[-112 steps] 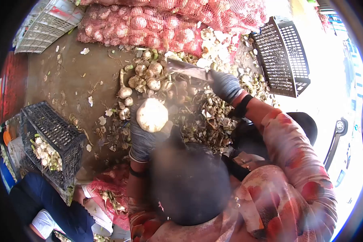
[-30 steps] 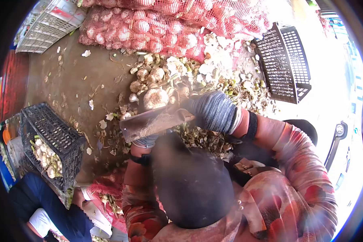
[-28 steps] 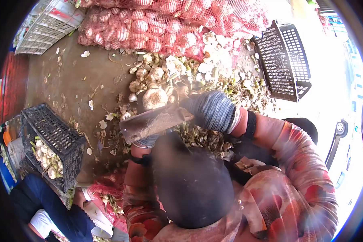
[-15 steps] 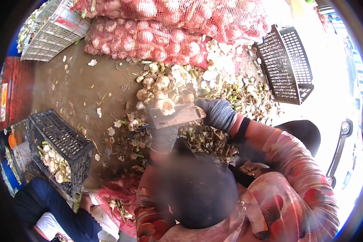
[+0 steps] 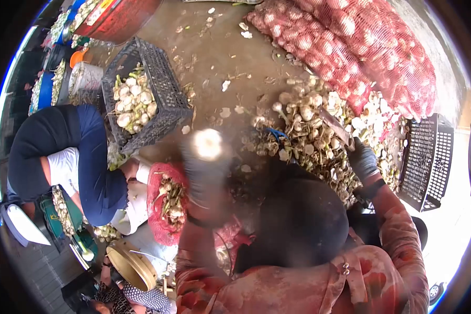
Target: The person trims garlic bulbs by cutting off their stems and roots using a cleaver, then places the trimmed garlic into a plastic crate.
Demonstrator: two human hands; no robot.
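Observation:
My left hand (image 5: 206, 175), in a grey glove and smeared by motion, is raised left of the middle. A pale garlic bulb (image 5: 208, 144), bright in the light, is at its fingers. Farther right, my right hand (image 5: 363, 161), also gloved, is closed around the handle of a broad-bladed knife (image 5: 334, 124). The blade points up and left over a heap of garlic bulbs (image 5: 311, 112). Stalks and dry trimmings (image 5: 329, 170) lie on the ground below the blade and beside my right hand.
Red mesh sacks of garlic (image 5: 345, 47) lie at the upper right. A black crate (image 5: 428, 157) stands right of the heap. Another crate (image 5: 165, 89) with garlic is at the left, near a co-worker (image 5: 97, 162) and an open mesh sack (image 5: 159, 227). A dark rounded shape (image 5: 303, 225) blocks the lower middle.
The view has swung left. My left hand has moved away from the knife and heap, carrying a garlic bulb leftward. My right hand still grips the knife, its blade now slanting.

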